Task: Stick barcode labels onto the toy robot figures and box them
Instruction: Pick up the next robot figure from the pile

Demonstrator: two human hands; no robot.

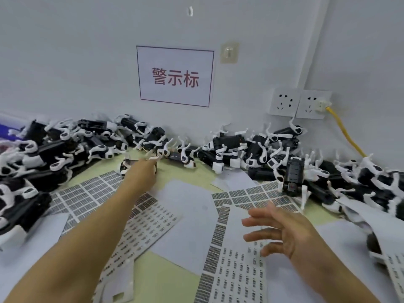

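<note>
The left hand (143, 171) reaches far across the table (175, 278) to a black-and-white toy robot figure (127, 165) lying at the near edge of the left pile (54, 149); whether its fingers have closed on it I cannot tell (the hand hides them). The right hand (284, 230) hovers near, fingers spread and holding nothing, above a barcode label sheet (229, 274). More figures (290, 162) are heaped at far right against the wall.
</note>
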